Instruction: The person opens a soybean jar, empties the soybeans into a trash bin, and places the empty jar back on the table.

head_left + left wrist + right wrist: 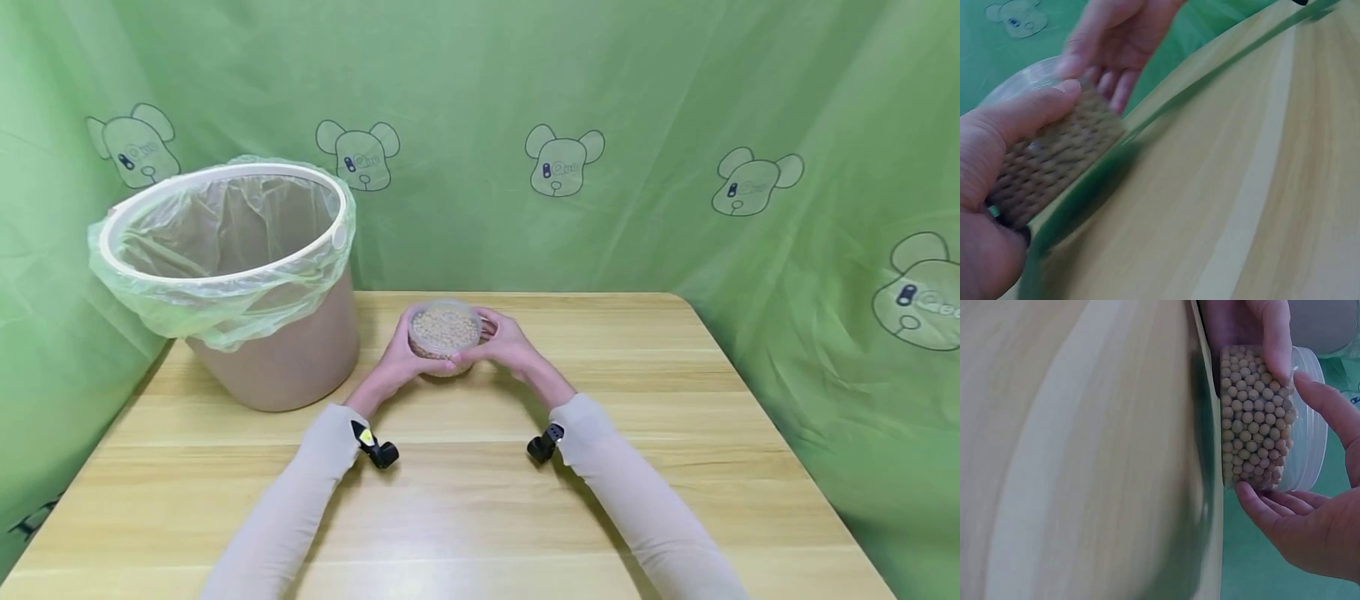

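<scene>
A round, clear plastic jar [446,327] full of small beige balls, like dried soybeans, is between both hands near the table's far side. Its translucent lid [1311,434] sits on it, the rim showing in the right wrist view. My left hand [401,360] grips the jar's left side, thumb across the front near the lid. From the right, my right hand [506,343] holds it, thumb at the lid's rim and fingers round the side. Both thumb tips come close together at the front. The jar's base is at or just above the tabletop; contact cannot be told.
A tall beige-pink bin [288,367] lined with a thin green bag [225,312] under a white rim ring stands on the table's left. The wooden table [450,517] ends at a rounded far right corner. Green printed curtains [465,225] hang behind and beside it.
</scene>
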A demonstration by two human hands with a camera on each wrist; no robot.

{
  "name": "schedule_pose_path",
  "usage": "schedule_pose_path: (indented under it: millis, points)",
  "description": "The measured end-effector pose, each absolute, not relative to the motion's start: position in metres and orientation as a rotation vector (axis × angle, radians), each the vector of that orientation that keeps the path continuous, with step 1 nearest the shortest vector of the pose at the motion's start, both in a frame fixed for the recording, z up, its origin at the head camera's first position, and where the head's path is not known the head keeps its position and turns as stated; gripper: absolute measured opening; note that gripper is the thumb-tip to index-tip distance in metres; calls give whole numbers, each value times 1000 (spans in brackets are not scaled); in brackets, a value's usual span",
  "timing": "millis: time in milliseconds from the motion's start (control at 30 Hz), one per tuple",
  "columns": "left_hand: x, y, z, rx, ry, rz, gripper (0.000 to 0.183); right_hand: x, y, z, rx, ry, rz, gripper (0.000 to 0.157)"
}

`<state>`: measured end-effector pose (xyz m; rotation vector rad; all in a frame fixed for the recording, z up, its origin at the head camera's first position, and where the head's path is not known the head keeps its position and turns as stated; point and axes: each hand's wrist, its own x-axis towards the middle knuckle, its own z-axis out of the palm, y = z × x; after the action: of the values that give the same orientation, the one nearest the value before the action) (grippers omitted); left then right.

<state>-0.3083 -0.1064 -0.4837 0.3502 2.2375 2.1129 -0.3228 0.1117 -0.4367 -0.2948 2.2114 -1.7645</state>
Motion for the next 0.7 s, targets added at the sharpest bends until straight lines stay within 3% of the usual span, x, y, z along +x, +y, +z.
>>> schedule_pose_path:
  millis: [167,433,700]
  points:
    - [-309,-98,-483,326,2328,2154,129,-321,107,-432,-304,2222,-1792,108]
    - [-308,-96,-473,216,2562,2075,126,-320,98,-422,-400,2290,-1808,109]
    - [-302,-100,-464,274,2537,2029,117,-316,96,-413,-404,2456,-1736,115]
